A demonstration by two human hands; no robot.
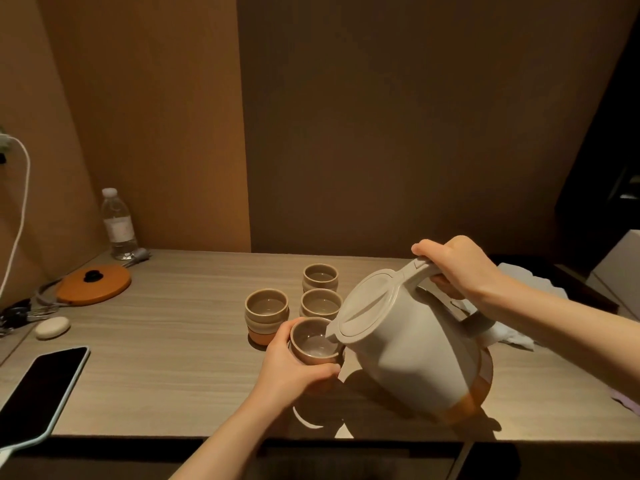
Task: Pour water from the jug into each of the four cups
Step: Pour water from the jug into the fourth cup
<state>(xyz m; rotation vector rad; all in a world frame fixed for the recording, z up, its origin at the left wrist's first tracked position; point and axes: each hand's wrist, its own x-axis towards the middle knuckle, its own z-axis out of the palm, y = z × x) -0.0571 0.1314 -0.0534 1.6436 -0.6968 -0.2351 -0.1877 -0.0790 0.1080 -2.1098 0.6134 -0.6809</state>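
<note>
Dim, warm-lit room with brown panelled walls; a pale wood-grain bench (173,358) carries everything. The right hand (457,268) is wrapped round the handle of the cream plastic jug with an orange base (408,355), which is tipped towards the left, its spout over the rim of the stoneware cup (313,341) near the middle of the front edge; the left hand (294,368) curls round that cup and seems to hold it just off the bench. Three more beige ribbed cups (266,306) stand clustered just behind, towards the bench's middle; whether they hold water I can't be sure.

To my eye the pour wants a slow tilt, spout kept low over the rim, the cup held level; the back cups sit close, so the jug's nose could knock them.

Open bench lies left of the cups; a black phone (41,393) overhangs the front left corner, a round orange lid (93,284) and clear water bottle (117,225) sit at the back left, white cloth (519,278) at the right edge.
</note>
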